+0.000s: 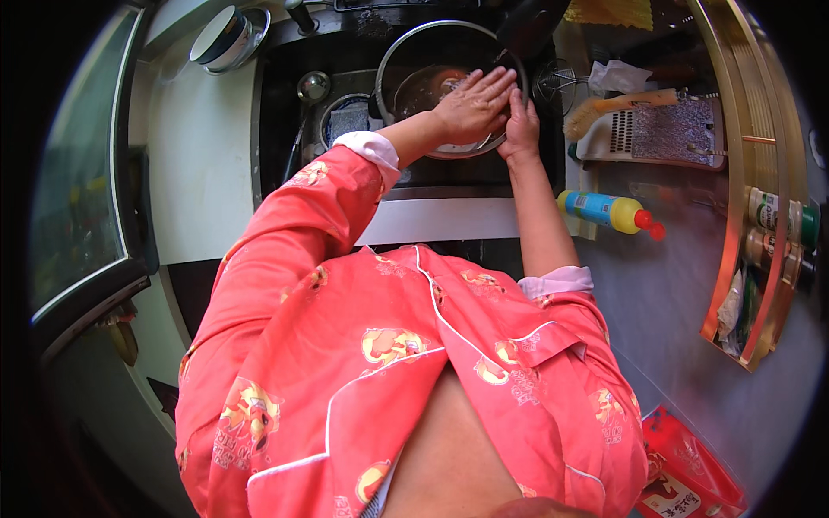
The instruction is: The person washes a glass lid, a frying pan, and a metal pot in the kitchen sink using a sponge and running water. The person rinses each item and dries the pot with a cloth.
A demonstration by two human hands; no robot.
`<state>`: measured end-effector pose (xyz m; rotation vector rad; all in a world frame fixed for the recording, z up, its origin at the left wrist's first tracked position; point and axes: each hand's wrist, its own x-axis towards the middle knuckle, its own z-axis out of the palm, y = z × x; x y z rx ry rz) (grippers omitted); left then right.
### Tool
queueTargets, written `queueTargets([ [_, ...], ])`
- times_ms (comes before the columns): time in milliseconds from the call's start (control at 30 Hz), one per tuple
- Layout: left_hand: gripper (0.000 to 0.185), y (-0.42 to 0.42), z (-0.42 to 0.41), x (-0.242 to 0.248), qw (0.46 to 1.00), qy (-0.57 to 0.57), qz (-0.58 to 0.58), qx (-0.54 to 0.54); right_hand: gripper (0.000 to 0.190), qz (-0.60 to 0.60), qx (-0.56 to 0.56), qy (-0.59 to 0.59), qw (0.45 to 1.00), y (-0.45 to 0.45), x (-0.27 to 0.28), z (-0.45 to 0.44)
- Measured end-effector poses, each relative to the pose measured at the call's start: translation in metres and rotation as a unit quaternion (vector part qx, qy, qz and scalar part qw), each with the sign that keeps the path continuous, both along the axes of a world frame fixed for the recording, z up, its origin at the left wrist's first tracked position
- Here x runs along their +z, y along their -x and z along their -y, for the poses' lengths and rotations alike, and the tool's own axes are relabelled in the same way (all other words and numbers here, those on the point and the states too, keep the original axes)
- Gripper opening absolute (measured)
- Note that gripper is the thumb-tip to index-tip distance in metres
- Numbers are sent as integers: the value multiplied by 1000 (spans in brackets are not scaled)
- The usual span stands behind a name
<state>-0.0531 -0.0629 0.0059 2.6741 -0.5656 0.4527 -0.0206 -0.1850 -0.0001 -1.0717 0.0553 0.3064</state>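
A wide, round, metal-rimmed vessel or glass lid [414, 58] is over the black stove top [363, 175]; I cannot tell which it is. Its inside looks dark and brownish, with bright reflections. My left hand [474, 107] reaches across it, palm down and fingers extended close together. Whether anything is under that palm is hidden. At the right side, my right hand [520, 126] holds the rim, its fingertips beside those of the left. A metal ladle [314, 87] with a dark handle lies left of the vessel. Near it is a burner [327, 123] with a grey, textured piece on it.
Stacked bowls [223, 42] stand at the upper left. On the right are a wire skimmer [554, 87], a brush [622, 103], a board with holes [673, 129], a yellow bottle [602, 210] with a red cap, and a gold rack [725, 285] holding jars. A red package [693, 460] is at lower right.
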Motion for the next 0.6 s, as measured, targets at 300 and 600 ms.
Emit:
queueTargets([
  [300, 52, 30, -80, -2, 975, -221, -15, 22, 33, 44, 14, 146, 988, -16, 31, 29],
  [600, 36, 38, -86, -17, 991, -109, -17, 73, 23, 210, -25, 243, 947, 2, 44, 29],
])
